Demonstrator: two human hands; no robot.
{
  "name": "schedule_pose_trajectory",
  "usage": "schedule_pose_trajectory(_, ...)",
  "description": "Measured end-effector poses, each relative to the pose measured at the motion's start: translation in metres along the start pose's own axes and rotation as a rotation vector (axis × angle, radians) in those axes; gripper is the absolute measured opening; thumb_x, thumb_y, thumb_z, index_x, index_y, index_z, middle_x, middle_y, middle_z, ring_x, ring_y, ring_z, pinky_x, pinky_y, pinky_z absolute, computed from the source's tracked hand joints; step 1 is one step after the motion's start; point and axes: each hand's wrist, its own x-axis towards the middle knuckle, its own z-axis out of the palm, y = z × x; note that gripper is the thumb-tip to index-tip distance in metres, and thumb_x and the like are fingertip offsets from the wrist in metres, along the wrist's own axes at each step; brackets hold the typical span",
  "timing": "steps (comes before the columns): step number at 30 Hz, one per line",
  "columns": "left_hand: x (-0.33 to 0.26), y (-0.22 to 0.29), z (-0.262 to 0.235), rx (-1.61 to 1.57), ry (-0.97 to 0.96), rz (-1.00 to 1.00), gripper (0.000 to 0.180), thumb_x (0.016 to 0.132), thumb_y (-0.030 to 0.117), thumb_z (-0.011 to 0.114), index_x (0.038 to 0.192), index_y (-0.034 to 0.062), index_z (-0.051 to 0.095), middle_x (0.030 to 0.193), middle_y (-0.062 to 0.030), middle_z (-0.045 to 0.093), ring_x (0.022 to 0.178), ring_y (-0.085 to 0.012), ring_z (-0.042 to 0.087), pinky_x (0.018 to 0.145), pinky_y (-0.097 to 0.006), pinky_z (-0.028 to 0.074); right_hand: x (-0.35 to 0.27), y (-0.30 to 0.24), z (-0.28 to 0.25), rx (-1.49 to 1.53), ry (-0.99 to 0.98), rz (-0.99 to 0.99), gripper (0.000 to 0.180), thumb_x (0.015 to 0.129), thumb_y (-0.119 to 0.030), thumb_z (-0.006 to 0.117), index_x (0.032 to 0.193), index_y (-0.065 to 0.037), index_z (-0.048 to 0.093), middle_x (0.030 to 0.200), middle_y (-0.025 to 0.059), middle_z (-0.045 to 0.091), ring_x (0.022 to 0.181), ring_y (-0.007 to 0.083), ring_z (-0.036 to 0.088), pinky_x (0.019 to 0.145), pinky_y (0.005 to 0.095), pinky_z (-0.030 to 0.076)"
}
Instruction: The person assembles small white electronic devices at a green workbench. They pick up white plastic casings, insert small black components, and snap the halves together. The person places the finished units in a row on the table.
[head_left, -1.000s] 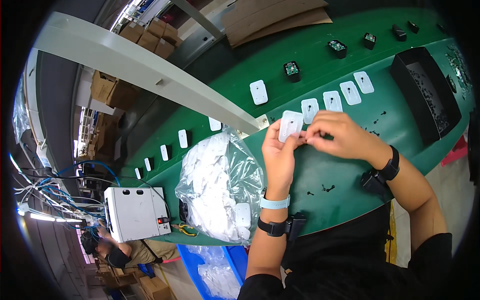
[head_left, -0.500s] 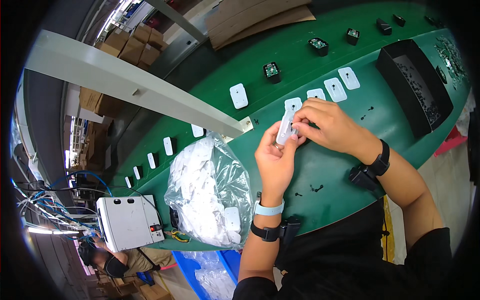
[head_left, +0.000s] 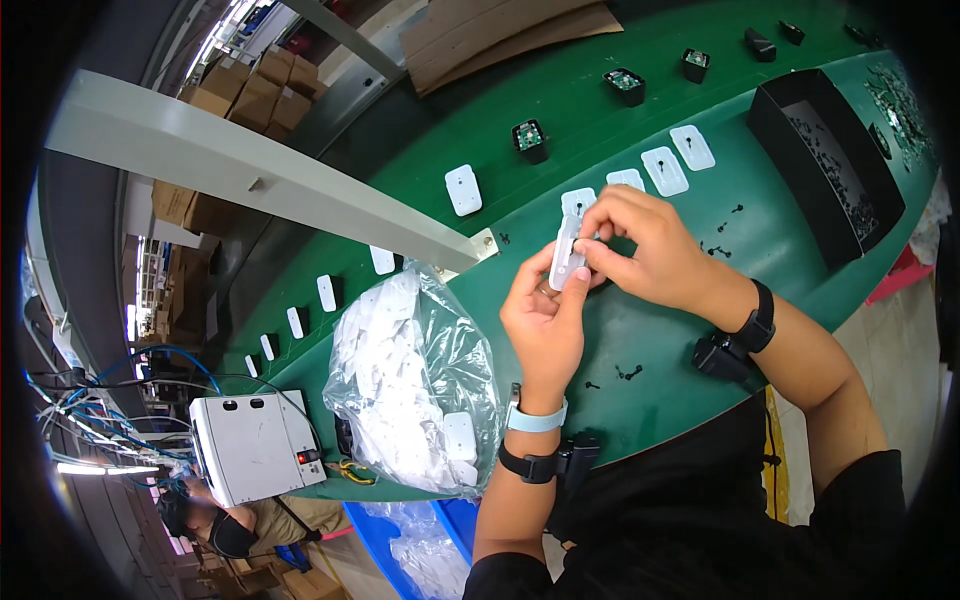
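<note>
My left hand [head_left: 545, 325] grips a white plastic cover [head_left: 562, 268], tilted upright, between thumb and fingers. At the cover's inner side, my right hand [head_left: 650, 245] is closed in a pinch. A small dark part shows at its fingertips, mostly hidden by them. Just beyond my hands, several similar white covers [head_left: 665, 171] lie in a row on the green work surface [head_left: 680, 330], some with a black piece in the middle. Loose small black parts [head_left: 628, 373] are scattered near my left wrist, and other black parts [head_left: 715, 250] lie beside my right forearm.
A black bin [head_left: 812, 195] of small parts stands at right. A clear bag [head_left: 470, 370] of white covers lies at left. Black housings [head_left: 530, 142] with circuit boards line the green strip behind, under a slanting metal post [head_left: 270, 175]. A white box [head_left: 250, 450] with cables stands at far left.
The whole view has shifted slightly. Both hands stay together at the cover, with my right fingertips still pinching at it. More loose black parts show beside my right forearm.
</note>
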Motion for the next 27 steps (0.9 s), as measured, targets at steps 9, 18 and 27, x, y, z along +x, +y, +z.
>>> schedule_pose_trajectory(9,0.004,0.001,-0.009,-0.076,-0.002,-0.152,0.024,0.101,0.005,0.059,0.12,-0.0097,0.06,0.105,-0.0173,0.071,0.086,-0.021,0.071,0.073,-0.033,0.061,0.0,0.002,-0.003,0.481,-0.229,0.484,0.014,0.089,-0.009,0.07,0.098,0.001,0.068,0.081,0.004,0.065,0.07,0.0066,0.057,0.058,0.0242,0.047)
schedule_pose_trajectory(18,0.008,0.003,-0.012,-0.012,0.109,-0.142,0.019,0.099,0.006,0.058,0.113,-0.0073,0.059,0.101,-0.0165,0.07,0.077,-0.0219,0.071,0.067,-0.033,0.06,-0.003,0.013,0.002,0.406,-0.019,0.278,0.017,0.09,-0.004,0.069,0.107,0.0,0.067,0.103,0.0034,0.062,0.085,0.0071,0.055,0.066,0.0229,0.046)
schedule_pose_trajectory(27,0.019,0.0,-0.026,-0.237,0.279,-0.047,0.017,0.102,0.01,0.056,0.112,-0.0043,0.057,0.101,-0.0137,0.066,0.084,-0.0235,0.071,0.075,-0.036,0.062,0.012,0.03,-0.01,0.352,0.234,0.274,0.016,0.089,0.002,0.066,0.104,-0.004,0.067,0.091,-0.0033,0.058,0.08,0.0065,0.046,0.074,0.0229,0.043)
